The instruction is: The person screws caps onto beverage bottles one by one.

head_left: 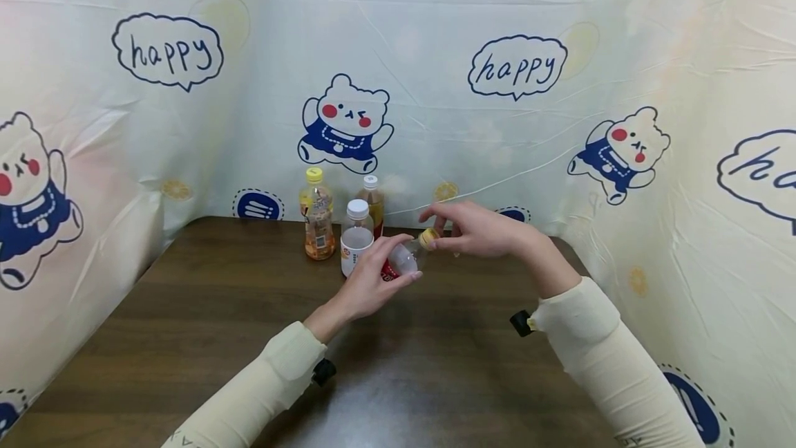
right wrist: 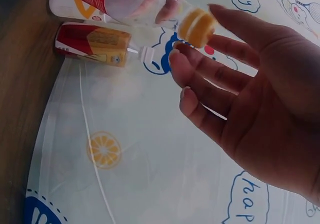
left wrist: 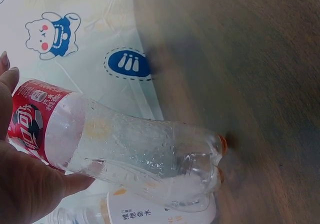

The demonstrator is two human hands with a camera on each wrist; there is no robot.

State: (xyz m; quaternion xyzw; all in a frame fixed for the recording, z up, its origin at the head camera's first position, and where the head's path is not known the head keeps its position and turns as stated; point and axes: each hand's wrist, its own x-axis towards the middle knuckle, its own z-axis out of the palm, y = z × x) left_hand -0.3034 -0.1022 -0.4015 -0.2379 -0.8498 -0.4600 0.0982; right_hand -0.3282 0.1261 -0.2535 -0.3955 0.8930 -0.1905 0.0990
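My left hand (head_left: 368,281) grips a clear plastic soda bottle (left wrist: 130,139) around its red label. The bottle tilts, its neck up and to the right, its base low in the left wrist view; droplets cling inside. At the neck sits a yellow bottle cap (right wrist: 196,28). The thumb and forefinger of my right hand (head_left: 481,228) are at this cap, while the other fingers are loosely bent beside it. Close behind the left hand stands a white-capped bottle with a white label (head_left: 357,239).
Behind it are a white-capped bottle of amber drink (head_left: 375,203) and a yellow-capped bottle (head_left: 319,220), both upright near the back of the brown table (head_left: 205,310). A printed curtain (head_left: 429,130) hangs along the table's back and sides.
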